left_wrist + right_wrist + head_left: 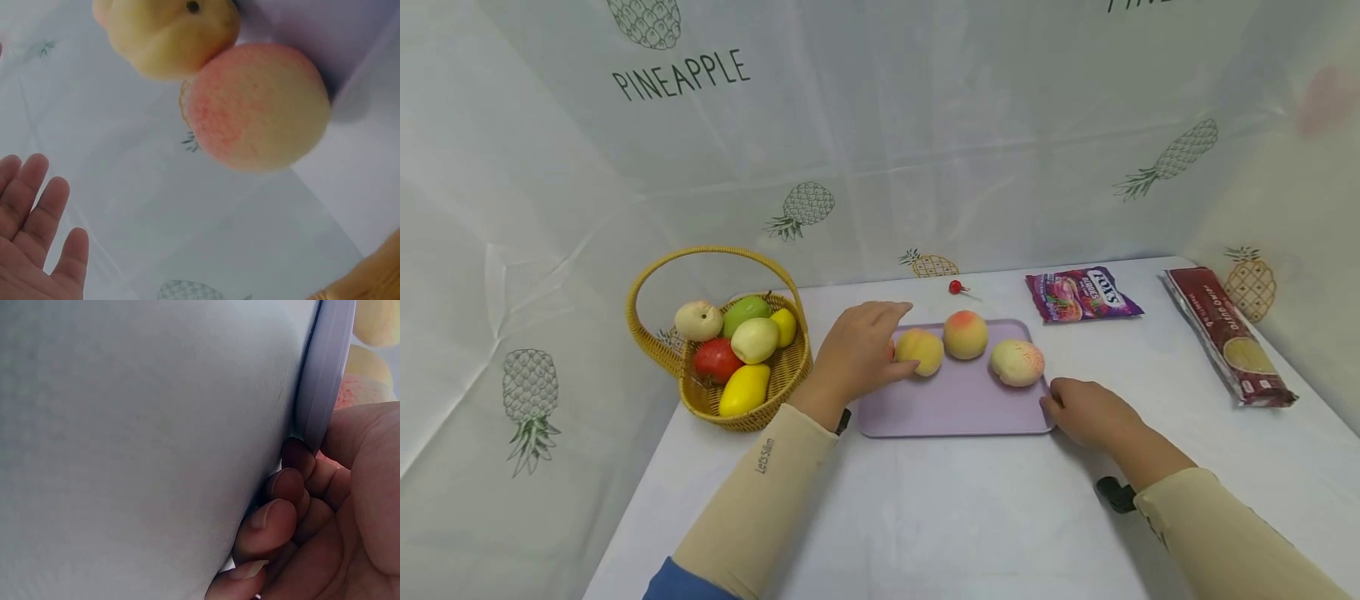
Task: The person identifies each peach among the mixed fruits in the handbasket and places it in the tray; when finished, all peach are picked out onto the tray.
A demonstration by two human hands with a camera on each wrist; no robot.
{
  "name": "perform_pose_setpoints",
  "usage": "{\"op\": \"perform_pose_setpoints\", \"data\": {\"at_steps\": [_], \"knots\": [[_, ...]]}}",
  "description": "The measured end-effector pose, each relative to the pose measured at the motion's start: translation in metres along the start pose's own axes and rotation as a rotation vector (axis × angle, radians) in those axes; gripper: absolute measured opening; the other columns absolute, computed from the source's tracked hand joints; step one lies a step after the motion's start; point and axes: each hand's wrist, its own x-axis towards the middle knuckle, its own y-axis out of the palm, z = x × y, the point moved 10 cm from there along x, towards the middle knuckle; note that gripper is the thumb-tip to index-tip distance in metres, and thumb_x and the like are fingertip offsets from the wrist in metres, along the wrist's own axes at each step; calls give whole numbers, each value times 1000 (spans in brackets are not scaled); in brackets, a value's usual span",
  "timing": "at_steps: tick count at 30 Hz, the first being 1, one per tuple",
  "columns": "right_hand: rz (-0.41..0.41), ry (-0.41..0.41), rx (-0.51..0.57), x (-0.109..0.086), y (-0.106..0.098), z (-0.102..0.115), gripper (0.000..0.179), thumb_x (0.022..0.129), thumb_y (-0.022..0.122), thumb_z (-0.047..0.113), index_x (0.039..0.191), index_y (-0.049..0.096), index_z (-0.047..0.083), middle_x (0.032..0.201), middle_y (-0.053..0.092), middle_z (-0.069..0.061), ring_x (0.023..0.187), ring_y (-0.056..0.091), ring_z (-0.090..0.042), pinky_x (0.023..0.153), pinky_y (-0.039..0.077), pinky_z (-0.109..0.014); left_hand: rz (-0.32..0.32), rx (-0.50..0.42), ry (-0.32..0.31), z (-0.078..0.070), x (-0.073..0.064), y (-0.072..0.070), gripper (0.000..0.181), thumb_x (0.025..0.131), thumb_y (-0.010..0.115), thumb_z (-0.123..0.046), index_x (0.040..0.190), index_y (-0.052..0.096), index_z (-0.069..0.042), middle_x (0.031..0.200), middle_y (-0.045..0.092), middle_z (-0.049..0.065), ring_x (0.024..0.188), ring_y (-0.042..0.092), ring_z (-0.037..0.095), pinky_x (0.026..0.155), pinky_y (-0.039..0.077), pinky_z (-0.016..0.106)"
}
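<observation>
A shallow lilac tray lies on the table with several peaches on it. My left hand is over the tray's left end, fingers spread beside a yellow peach and partly covering another. In the left wrist view, a pink-blushed peach is apart from the straight fingers. Toward the tray's right side sit an orange-topped peach and a pale, pink-speckled peach. At the tray's right edge, my right hand pinches the rim between thumb and curled fingers.
A wicker basket with a tall handle holds several fruits at the left. Behind the tray lies a small red cherry. A purple candy bag and a long dark-red package lie at the right. A pineapple-print sheet hangs behind.
</observation>
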Motion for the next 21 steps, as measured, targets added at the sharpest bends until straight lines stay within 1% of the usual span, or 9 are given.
{"op": "perform_pose_setpoints", "data": {"at_steps": [3,9,12,16,19,21], "knots": [[4,4,1,0,0,0,38,103,56,31,120,61,-3,98,66,-13,86,57,-27,82,52,-51,-15,-4,-6,5,-5,-3,82,80,84,-52,145,54,-12,139,64,2,129,59,23,110,47,44],[6,6,-4,0,1,0,39,104,56,31,120,60,-4,98,66,-13,86,57,-27,82,53,-52,-43,-3,-3,12,-16,-6,79,80,82,-52,142,57,-10,135,66,4,125,62,24,109,49,43],[7,5,-5,1,1,-1,39,103,56,31,120,60,-4,97,66,-13,85,56,-27,81,52,-51,-47,-8,-21,16,-21,-8,79,80,83,-51,142,58,-11,136,66,4,125,61,24,109,49,44],[11,6,-6,2,2,-2,40,103,56,32,121,60,-4,97,66,-13,85,56,-27,81,52,-51,-41,-14,-59,23,-28,-12,80,80,84,-49,145,56,-12,139,64,4,129,59,24,111,47,45],[12,12,-6,2,2,-3,41,104,56,32,122,60,-4,98,66,-13,85,56,-27,81,52,-51,-50,-19,-78,29,-33,-14,79,82,82,-50,146,55,-13,140,63,4,130,57,23,113,46,45],[13,13,-6,2,1,-2,41,104,56,32,122,60,-4,98,66,-13,85,56,-27,81,52,-51,-65,-20,-79,32,-35,-17,78,83,80,-52,145,56,-12,140,63,4,131,57,23,113,45,45]]}}
